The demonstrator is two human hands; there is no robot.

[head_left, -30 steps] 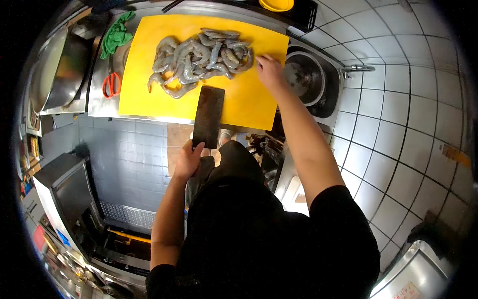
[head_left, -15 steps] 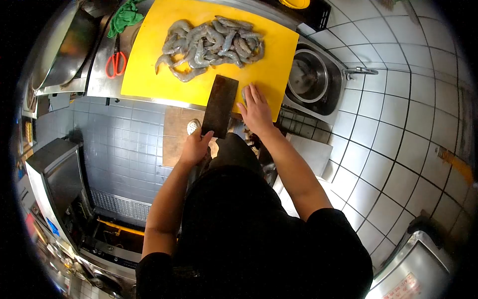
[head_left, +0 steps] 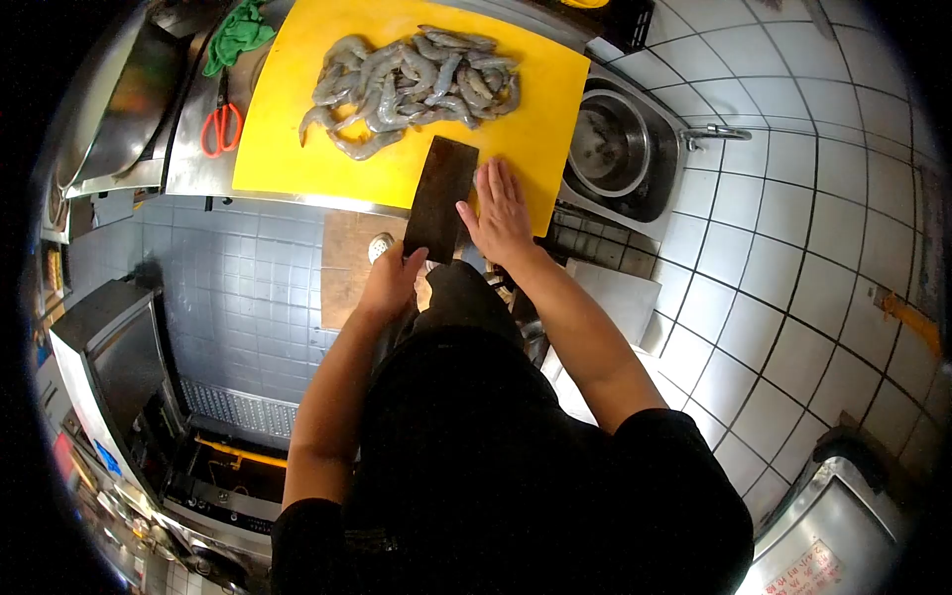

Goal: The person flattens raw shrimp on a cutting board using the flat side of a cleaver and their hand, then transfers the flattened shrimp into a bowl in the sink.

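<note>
My left hand (head_left: 392, 283) is closed round the handle end of a dark, broad-bladed cleaver (head_left: 441, 193), whose blade reaches over the front edge of the yellow cutting board (head_left: 288, 149). Just right of the blade, my right hand (head_left: 499, 211) lies flat on the board with its fingers stretched forward and its thumb out toward the cleaver. What is under its fingers, if anything, is hidden. A pile of raw grey shrimp (head_left: 416, 79) rests on the board beyond both hands.
Red-handled scissors (head_left: 220, 127) and a green cloth (head_left: 238, 38) lie left of the board. A large metal bowl (head_left: 129, 109) stands farther left. At the right, a sink holds a round metal basin (head_left: 610, 144) near a faucet (head_left: 719, 132).
My right hand has come back from the board's far right to its front edge beside the cleaver. The cleaver stays in my left hand and has shifted slightly right. The whole view has moved.
</note>
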